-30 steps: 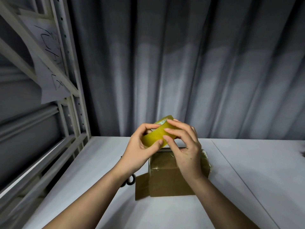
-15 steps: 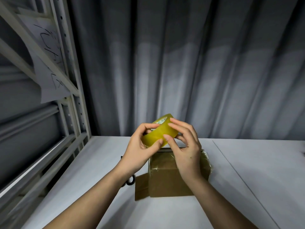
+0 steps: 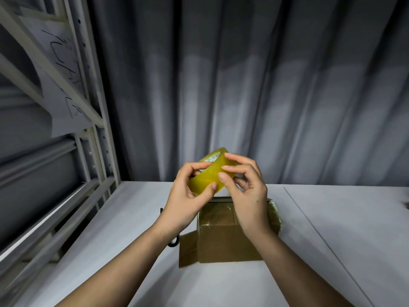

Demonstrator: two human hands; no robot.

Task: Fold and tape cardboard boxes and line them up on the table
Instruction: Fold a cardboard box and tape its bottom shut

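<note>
The left hand (image 3: 188, 193) grips the roll of tape (image 3: 209, 171) from the left, thumb curled under its outer band and fingers hooked over the top edge, which steadies the roll in the air above the cardboard box (image 3: 223, 235). The right hand (image 3: 247, 196) works on the same roll from the right: its thumb and forefinger press on the yellow band, the nail of the thumb laid flat against the surface, a hold that suggests the person is feeling for the loose end of the tape so a strip can be peeled off. Both hands are thus closed on the roll, close together, with no strip visibly drawn out yet. Directly below the roll, the box stands on the white bench (image 3: 332, 229), its top partly hidden by the right wrist; glossy tape already shows along its upper edge and down its right side, while a brown flap (image 3: 188, 249) juts out flat from the box's lower left corner, so the sealing looks unfinished. Just left of the box, behind the left wrist, a dark looped object (image 3: 173, 243) lies on the bench, perhaps scissor handles, though too little shows to be sure. Further left of the box rises a grey metal rack (image 3: 97, 120) with a scribbled paper sheet (image 3: 64, 85) hanging from it, and behind the box a grey curtain (image 3: 265, 85) closes the scene.
</note>
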